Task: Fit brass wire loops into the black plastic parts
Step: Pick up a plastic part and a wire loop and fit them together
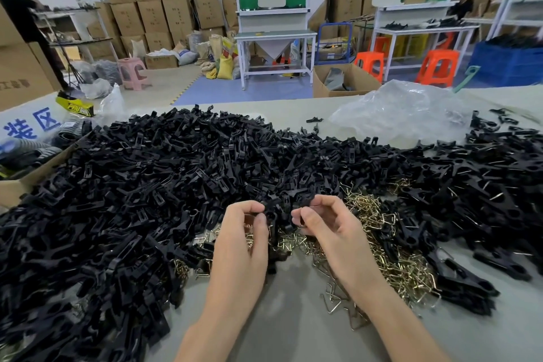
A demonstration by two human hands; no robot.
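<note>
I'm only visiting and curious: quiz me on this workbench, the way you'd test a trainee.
1. True or false: the brass wire loops sit in a box.
2. What does the left hand grip? A) a black plastic part B) scissors C) tape
3. Fill in: the crumpled clear bag lies on the table's far side, towards the ____ hand's side.
Key: 1 false, they lie loose on the table; 2 A; 3 right hand.

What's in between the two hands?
In the head view, black plastic parts fill the gap between the left hand and the right hand; brass wire loops lie just below them.
</note>
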